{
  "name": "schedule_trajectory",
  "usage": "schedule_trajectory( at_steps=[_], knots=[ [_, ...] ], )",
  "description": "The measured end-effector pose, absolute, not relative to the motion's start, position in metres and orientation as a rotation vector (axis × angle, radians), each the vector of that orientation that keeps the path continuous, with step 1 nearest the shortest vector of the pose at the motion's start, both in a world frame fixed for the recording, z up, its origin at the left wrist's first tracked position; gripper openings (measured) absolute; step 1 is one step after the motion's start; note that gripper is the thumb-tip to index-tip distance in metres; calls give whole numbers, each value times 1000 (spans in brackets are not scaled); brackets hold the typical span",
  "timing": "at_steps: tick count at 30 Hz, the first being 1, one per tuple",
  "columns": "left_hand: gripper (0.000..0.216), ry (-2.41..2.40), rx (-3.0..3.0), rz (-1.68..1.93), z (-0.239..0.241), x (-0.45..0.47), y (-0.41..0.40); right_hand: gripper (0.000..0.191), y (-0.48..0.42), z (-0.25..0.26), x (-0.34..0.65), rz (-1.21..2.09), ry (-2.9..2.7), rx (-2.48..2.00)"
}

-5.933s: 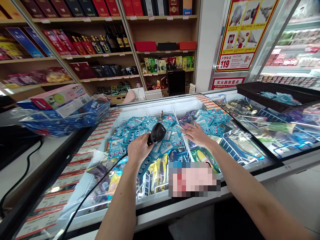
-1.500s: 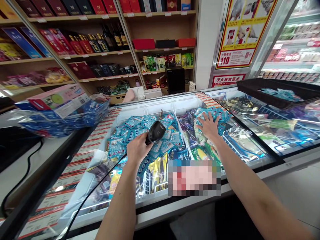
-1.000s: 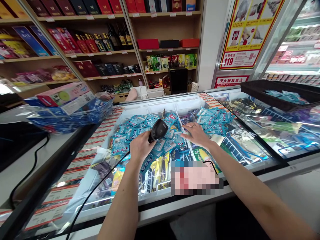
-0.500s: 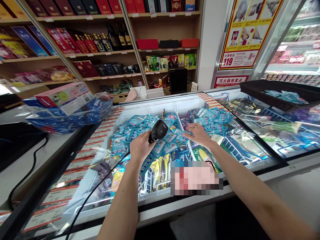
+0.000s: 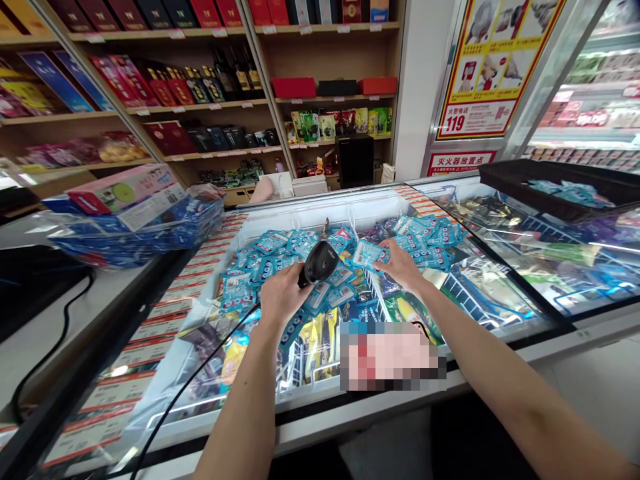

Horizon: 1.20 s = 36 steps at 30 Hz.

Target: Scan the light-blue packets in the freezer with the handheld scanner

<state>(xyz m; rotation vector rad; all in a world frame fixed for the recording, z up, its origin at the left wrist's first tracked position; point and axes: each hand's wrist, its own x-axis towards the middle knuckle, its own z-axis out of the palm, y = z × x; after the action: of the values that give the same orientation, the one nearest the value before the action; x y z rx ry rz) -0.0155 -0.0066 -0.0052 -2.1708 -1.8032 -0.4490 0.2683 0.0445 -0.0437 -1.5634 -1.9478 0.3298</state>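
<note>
My left hand [image 5: 281, 292] is wrapped round the handle of a black barcode scanner [image 5: 321, 262], its head tilted over the freezer. A black cable trails from it toward the lower left. In my right hand [image 5: 401, 265] is a small blue packet [image 5: 371, 254], pinched at its right end between thumb and fingers, to the right of the scanner head. Below both hands many similar blue packets [image 5: 273, 241] lie heaped in the freezer [image 5: 320, 208]. More blue packets [image 5: 434, 237] are piled beyond my right hand, across a white wire divider [image 5: 379, 297].
A black tray [image 5: 565, 200] with blue packets stands on the freezer's right end. Plastic-wrapped boxes [image 5: 135, 220] sit at the left. A blurred-out pink object [image 5: 393, 357] lies on the front edge. Stocked shelves [image 5: 200, 103] rise behind, with part of another person's arm [image 5: 262, 189] before them.
My right hand has closed on a blue packet and raised it slightly, its label side now showing. The left hand and scanner have hardly moved.
</note>
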Motion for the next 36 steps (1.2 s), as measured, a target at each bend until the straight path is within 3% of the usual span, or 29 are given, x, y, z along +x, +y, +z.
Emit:
schedule_trajectory(
  at_steps=[7, 36],
  knots=[
    [33, -1761, -2250, -496, -5, -14, -7, 32, 46, -44, 269, 300, -1862, -1478],
    [30, -1633, -2428, -475, -1, -7, -11, 33, 63, -62, 271, 382, -1698, -1424]
  ],
)
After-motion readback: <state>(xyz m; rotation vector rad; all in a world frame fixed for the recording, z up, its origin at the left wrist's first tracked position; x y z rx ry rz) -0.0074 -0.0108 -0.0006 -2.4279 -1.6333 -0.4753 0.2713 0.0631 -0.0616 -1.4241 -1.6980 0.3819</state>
